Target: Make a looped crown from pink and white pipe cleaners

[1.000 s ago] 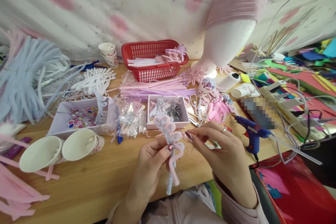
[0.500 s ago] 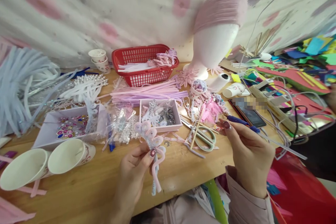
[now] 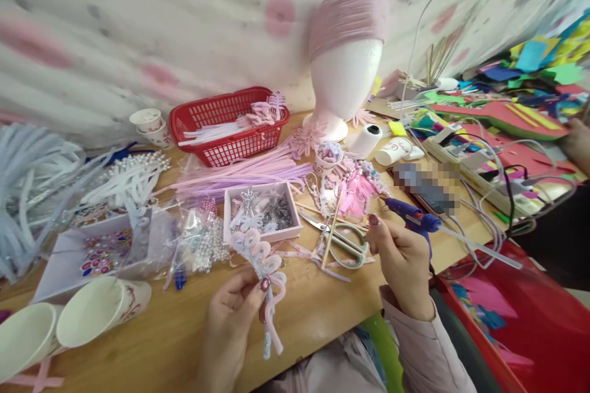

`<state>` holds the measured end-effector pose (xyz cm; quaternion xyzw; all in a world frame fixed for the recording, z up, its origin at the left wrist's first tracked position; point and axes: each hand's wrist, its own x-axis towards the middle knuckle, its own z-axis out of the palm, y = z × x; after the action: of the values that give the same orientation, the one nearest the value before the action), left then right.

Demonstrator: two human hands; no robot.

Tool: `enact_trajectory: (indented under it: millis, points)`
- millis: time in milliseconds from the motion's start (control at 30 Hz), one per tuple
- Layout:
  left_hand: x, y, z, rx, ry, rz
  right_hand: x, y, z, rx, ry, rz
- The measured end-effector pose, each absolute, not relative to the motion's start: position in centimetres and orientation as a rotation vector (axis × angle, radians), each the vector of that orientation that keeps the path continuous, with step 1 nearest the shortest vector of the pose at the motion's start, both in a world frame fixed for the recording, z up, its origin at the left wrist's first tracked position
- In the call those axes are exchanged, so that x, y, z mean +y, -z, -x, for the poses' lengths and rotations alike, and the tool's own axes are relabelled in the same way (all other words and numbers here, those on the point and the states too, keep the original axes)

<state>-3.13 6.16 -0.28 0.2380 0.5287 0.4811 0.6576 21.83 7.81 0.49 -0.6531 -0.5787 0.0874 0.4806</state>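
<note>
Between thumb and fingers, my left hand (image 3: 235,313) pinches a looped pipe-cleaner piece (image 3: 266,267). Pale pink curls run along its pale blue stem, and two tails hang below my thumb. My right hand (image 3: 401,261) is closed, thumb against the curled fingers; whatever small thing it may hold is hidden. Just beyond it lies a blue glue gun (image 3: 410,214) with a clear glue stick (image 3: 483,248) jutting from its back. Scissors (image 3: 343,242) with pale green handles lie left of my right hand, a thin wooden stick across them.
A white box of charms (image 3: 262,236), a red basket (image 3: 230,153) and pink and lilac pipe cleaners (image 3: 239,175) lie ahead. Paper cups (image 3: 99,313) stand at the left. A foam head (image 3: 343,83), phone (image 3: 428,190) and power strip (image 3: 465,178) are farther back. Another person's hand (image 3: 578,138) shows far right.
The view has swung right, so the table's things sit farther left. My right hand has drawn back from the glue gun's nozzle, its fingers more curled. My left hand keeps its hold.
</note>
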Motion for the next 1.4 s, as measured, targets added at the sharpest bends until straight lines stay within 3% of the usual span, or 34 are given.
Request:
enact_trajectory:
  millis: [667, 933, 1133, 1233, 1400]
  points:
    - [6.6, 2.1, 4.6, 1.162, -0.921, -0.603, 12.5, 2.3, -24.0, -2.115, -0.096, 1.723]
    - [6.7, 2.1, 4.5, 1.150, -0.954, -0.616, 11.1, 1.4, -25.5, -1.946, 0.104, 1.719]
    - [6.6, 1.7, 3.7, 1.132, -0.993, -0.656, 9.2, 0.5, -23.7, -1.510, 0.307, 1.590]
    - [6.5, 1.3, 3.3, 1.137, -1.040, -0.672, 8.1, -1.3, -19.9, -1.134, 0.066, 1.235]
    - [6.4, -0.1, 3.0, 1.166, -1.087, -0.674, 6.3, -3.1, -15.0, -1.099, -0.391, 0.963]
